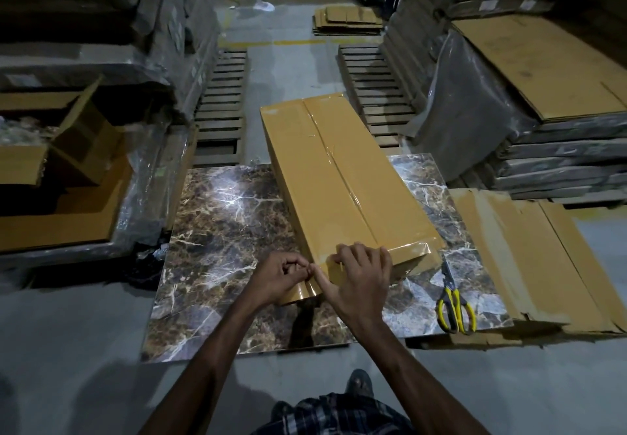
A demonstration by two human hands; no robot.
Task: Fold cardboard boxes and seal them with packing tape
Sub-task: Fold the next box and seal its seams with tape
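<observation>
While the cardboard box (339,177) is lying lengthwise on the worktop (220,231), with its near end directly under the right grip (361,275) and its far end reaching well beyond both grips, the sealing is looking nearly done. Glossy packing tape (305,290) is already running along the top seam and around the near end.

The left grip (283,273) is pinching the loose tape between curled fingertips, just left of the right grip. The right grip's fingers are bending over the box's near top edge while its thumb is lying against the strip.

As I judge it, the trouble is waiting in the short free length between the two grips. If the pinch is slackening, the tape is likely folding onto itself or landing wrinkled. If the pull is running off-line, it is lifting the corner already stuck down.

The scissors (456,312) are lying well to the right of the right grip, so reaching for them is meaning one grip letting go. Flattened cardboard (529,258) is lying farther right again.
</observation>
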